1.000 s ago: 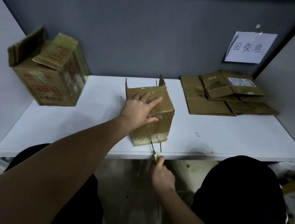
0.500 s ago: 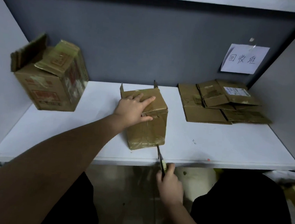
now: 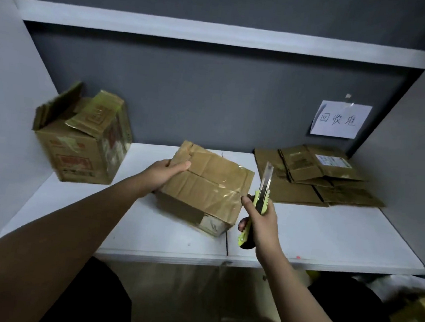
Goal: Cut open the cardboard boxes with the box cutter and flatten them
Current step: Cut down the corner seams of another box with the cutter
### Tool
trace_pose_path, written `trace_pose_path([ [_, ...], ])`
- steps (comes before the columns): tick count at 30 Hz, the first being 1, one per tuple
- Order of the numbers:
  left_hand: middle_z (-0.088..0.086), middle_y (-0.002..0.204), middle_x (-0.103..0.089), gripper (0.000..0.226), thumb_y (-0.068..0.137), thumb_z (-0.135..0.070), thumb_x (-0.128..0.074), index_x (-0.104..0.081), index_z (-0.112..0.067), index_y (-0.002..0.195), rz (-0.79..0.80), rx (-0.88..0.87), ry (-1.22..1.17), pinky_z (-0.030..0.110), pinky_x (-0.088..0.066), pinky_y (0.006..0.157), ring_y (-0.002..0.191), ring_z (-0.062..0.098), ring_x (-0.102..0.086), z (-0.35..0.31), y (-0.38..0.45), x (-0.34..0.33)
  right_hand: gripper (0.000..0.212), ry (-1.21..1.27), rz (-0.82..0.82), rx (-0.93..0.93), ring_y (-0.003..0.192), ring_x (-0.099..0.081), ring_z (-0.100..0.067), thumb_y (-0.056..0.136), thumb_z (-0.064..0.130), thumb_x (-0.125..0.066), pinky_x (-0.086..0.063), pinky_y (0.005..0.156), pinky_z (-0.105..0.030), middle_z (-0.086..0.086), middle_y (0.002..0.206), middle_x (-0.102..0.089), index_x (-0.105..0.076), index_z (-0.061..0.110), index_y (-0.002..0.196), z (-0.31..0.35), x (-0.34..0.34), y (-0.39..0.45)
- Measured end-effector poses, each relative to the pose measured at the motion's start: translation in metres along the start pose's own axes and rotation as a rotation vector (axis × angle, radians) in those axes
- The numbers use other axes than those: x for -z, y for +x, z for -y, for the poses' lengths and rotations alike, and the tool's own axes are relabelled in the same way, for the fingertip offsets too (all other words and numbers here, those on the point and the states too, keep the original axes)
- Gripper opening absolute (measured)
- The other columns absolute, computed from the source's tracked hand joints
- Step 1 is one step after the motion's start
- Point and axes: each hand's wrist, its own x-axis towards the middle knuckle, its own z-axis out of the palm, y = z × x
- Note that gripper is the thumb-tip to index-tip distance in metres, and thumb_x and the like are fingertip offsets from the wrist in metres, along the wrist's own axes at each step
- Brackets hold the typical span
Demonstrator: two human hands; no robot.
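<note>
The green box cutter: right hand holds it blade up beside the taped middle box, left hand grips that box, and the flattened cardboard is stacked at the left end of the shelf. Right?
Not quite. In the head view the flattened brown cardboard is stacked at the right end of the white shelf; an unflattened open-flapped box stands at the left end. The rest holds.

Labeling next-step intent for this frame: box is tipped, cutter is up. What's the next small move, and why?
Probably bring the blade down onto the clear tape seam across the small cardboard box and slice along it. The left hand grips the box's far corner, holding it tilted on the white shelf; the right hand holds the green box cutter, blade extended, pointing up beside the box.
</note>
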Motion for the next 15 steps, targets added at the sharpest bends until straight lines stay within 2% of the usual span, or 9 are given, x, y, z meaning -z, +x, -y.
trace_pose_path([
  [3,0.007,0.120,-0.062,0.083,0.071,-0.081,-0.048,-0.054,-0.020,0.128,0.008,0.139,0.010,0.049,-0.049,0.094,0.104,0.029,-0.061,0.017,0.003,0.003,0.033,0.001,0.037,-0.024,0.043,-0.049,-0.019,0.088,0.027,-0.067,-0.045,0.045,-0.025,-0.008,0.079,-0.056,-0.050,0.007,0.108,0.004,-0.009,0.005],
  [5,0.008,0.119,-0.061,0.093,0.065,-0.087,-0.044,-0.052,-0.019,0.128,-0.065,0.165,0.070,0.049,-0.052,0.089,0.103,0.031,-0.061,0.020,0.005,0.005,0.033,-0.016,0.049,-0.051,0.042,-0.049,-0.018,0.089,0.029,-0.065,-0.045,0.043,-0.024,-0.009,0.076,-0.055,-0.050,0.007,0.107,0.005,-0.016,0.010],
  [7,0.009,0.124,-0.057,0.089,0.074,-0.084,-0.037,-0.043,-0.017,0.133,-0.153,0.173,0.264,0.047,-0.054,0.085,0.106,0.034,-0.058,0.015,0.002,0.006,0.032,-0.015,0.052,-0.072,0.041,-0.048,-0.017,0.090,0.030,-0.064,-0.045,0.044,-0.025,-0.008,0.073,-0.053,-0.049,0.008,0.106,0.006,-0.021,0.017],
  [9,0.012,0.135,-0.050,0.084,0.083,-0.076,-0.032,-0.028,-0.017,0.143,-0.251,0.158,0.439,0.045,-0.049,0.093,0.116,0.036,-0.053,0.012,0.006,0.004,0.030,-0.029,0.067,-0.089,0.041,-0.048,-0.017,0.091,0.030,-0.062,-0.046,0.044,-0.025,-0.006,0.072,-0.052,-0.048,0.008,0.106,0.009,-0.025,0.025],
  [11,0.014,0.148,-0.035,0.089,0.084,-0.073,-0.038,-0.011,-0.021,0.150,-0.347,0.035,0.557,0.045,-0.039,0.103,0.130,0.036,-0.041,0.008,0.003,0.003,0.028,-0.053,0.075,-0.106,0.042,-0.048,-0.017,0.092,0.029,-0.062,-0.046,0.044,-0.026,-0.005,0.073,-0.051,-0.048,0.009,0.106,0.012,-0.028,0.031],
  [12,0.012,0.154,-0.023,0.096,0.080,-0.075,-0.044,-0.004,-0.024,0.151,-0.359,-0.110,0.644,0.046,-0.030,0.109,0.138,0.034,-0.030,0.006,0.003,0.002,0.028,-0.059,0.072,-0.113,0.042,-0.048,-0.017,0.092,0.029,-0.061,-0.046,0.044,-0.026,-0.006,0.073,-0.051,-0.048,0.009,0.106,0.013,-0.029,0.035],
  [13,0.008,0.159,-0.010,0.104,0.075,-0.078,-0.048,0.001,-0.028,0.151,-0.306,-0.288,0.750,0.047,-0.018,0.115,0.145,0.031,-0.015,0.001,0.003,0.001,0.028,-0.063,0.069,-0.115,0.042,-0.048,-0.017,0.092,0.029,-0.062,-0.046,0.044,-0.026,-0.006,0.073,-0.051,-0.048,0.009,0.106,0.014,-0.029,0.039],
  [15,0.000,0.159,0.013,0.116,0.063,-0.084,-0.054,0.008,-0.036,0.149,-0.052,-0.559,0.970,0.045,0.004,0.118,0.147,0.023,0.010,-0.016,0.007,-0.004,0.028,-0.064,0.069,-0.117,0.042,-0.049,-0.018,0.091,0.029,-0.063,-0.046,0.045,-0.026,-0.006,0.073,-0.052,-0.048,0.009,0.103,0.015,-0.029,0.045],
])
